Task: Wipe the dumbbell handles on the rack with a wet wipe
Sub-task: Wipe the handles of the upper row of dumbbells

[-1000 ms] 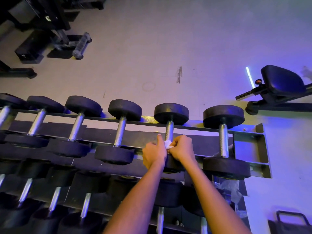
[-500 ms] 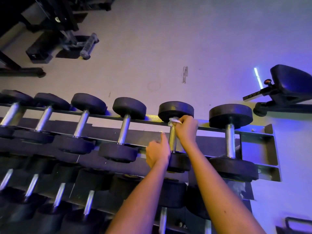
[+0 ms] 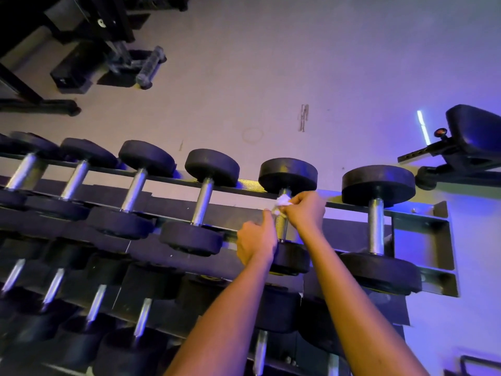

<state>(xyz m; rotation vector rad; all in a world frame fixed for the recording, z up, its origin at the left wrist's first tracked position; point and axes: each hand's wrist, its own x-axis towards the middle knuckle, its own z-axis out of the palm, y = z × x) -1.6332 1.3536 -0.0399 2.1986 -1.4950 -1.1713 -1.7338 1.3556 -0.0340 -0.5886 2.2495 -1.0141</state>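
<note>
A dark metal rack (image 3: 444,234) holds a top row of black dumbbells with silver handles. My right hand (image 3: 306,211) presses a crumpled white wet wipe (image 3: 282,203) around the far end of the handle (image 3: 281,227) of the second dumbbell from the right, just below its far head (image 3: 287,175). My left hand (image 3: 256,240) lies against the left side of the same handle, near its near head, thumb up beside the wipe. The dumbbell to the right (image 3: 376,226) and the ones to the left (image 3: 202,204) stand untouched.
A lower tier of dumbbells (image 3: 142,317) sits under my forearms. A padded bench (image 3: 474,137) stands at the right beyond the rack's end. Dark machine frames and a roller pad (image 3: 150,66) occupy the far left floor. Pale floor lies beyond the rack.
My right hand slid the wipe from mid-handle up to the far end of the handle and stays there. My left hand kept its place low on the handle.
</note>
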